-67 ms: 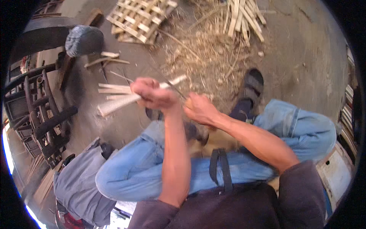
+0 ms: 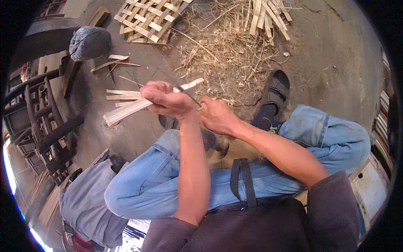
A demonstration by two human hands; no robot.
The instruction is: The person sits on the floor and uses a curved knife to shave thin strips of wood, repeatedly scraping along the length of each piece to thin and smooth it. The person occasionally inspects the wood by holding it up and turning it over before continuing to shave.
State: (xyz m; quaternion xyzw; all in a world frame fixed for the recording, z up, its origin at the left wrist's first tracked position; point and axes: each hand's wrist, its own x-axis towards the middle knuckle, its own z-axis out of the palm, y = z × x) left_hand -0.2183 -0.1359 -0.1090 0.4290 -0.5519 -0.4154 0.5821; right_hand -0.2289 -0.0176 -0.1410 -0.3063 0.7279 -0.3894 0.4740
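My left hand [image 2: 168, 100] is closed round a pale split-wood strip [image 2: 128, 112], possibly bamboo. The strip sticks out on both sides of the fist, its wider end toward the lower left. Close beside it, my right hand [image 2: 218, 116] grips the handle of a knife [image 2: 189, 95]. The thin dark blade slants up and left across the strip's far part; whether it touches the wood I cannot tell. Most of the handle is hidden in my fingers. Several more pale strips [image 2: 121, 97] lie on the floor just left of my left hand.
Curly wood shavings [image 2: 228, 54] cover the floor ahead. A woven lattice panel [image 2: 147, 19] lies at the far left, a heap of cut strips [image 2: 268, 17] at the far right. Dark metal frames [image 2: 46, 113] stand on the left. My sandalled foot [image 2: 277, 90] rests beside the shavings.
Both hands have shifted slightly up and left in the picture, along with the floor things. The grips on strip and knife look the same.
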